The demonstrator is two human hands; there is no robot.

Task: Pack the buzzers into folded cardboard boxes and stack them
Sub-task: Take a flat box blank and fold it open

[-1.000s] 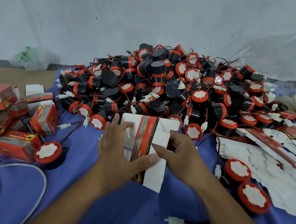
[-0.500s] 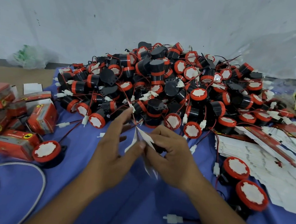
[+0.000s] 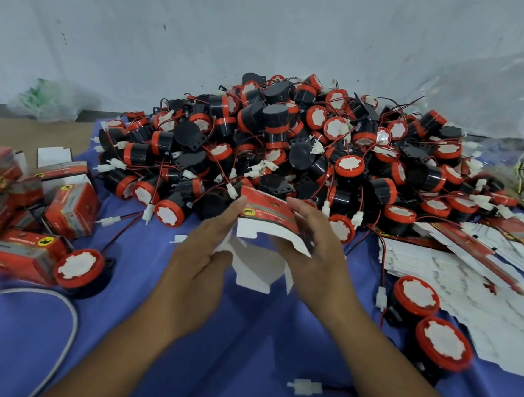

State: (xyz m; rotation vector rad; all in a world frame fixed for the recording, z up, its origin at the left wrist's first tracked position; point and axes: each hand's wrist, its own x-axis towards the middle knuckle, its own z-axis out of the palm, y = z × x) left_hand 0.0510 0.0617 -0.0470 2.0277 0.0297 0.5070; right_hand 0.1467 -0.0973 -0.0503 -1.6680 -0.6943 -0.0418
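Observation:
A red and white cardboard box (image 3: 265,214) hangs partly opened above the blue cloth, its white flaps pointing down toward me. My left hand (image 3: 201,256) holds its left edge between fingers and thumb. My right hand (image 3: 315,258) holds its right edge, thumb hidden behind a flap. Behind them rises a big pile of black and red buzzers (image 3: 289,144) with red wires and white plugs. Folded red boxes (image 3: 67,209) lie in a loose heap at the left. Flat unfolded boxes (image 3: 466,268) are spread at the right.
Loose buzzers lie on the blue cloth (image 3: 243,352): one at the left (image 3: 77,267), two at the right (image 3: 416,296) (image 3: 443,342). A grey cable (image 3: 69,315) loops at the lower left. A white plug (image 3: 305,387) lies near me. Clear plastic (image 3: 509,101) hangs at the far right.
The flat box was turned on edge between my hands, then raised and spread open, so its red printed face now shows. My hands moved apart to its two sides.

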